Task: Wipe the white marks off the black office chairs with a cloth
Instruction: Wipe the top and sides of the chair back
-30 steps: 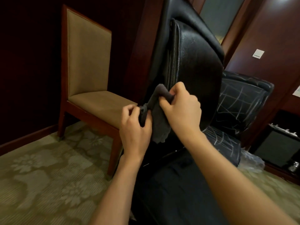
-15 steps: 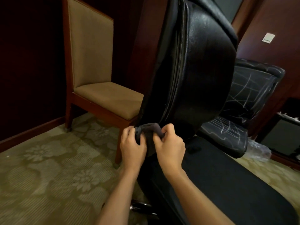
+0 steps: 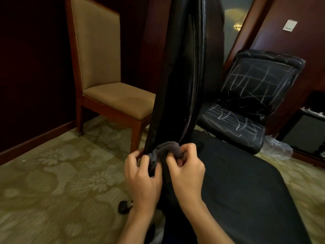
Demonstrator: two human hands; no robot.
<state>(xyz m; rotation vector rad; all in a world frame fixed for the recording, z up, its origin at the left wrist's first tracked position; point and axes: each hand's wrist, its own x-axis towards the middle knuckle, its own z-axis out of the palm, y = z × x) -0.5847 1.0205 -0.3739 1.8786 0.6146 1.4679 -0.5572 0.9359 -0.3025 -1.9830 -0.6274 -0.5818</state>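
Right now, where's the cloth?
Head view, low centre: the grey cloth is bunched against the near black chair's backrest base, gripped between left hand and right hand.

Our hands and the cloth have gone down the chair's edge

A second ago we worked the cloth (image 3: 168, 149) halfway up the backrest (image 3: 184, 76); now our left hand (image 3: 142, 175) and right hand (image 3: 184, 169) grip it bunched at the foot of the backrest, just above the seat (image 3: 246, 182). We now see the backrest nearly edge-on, and the marked chair (image 3: 255, 88) behind shows more fully.
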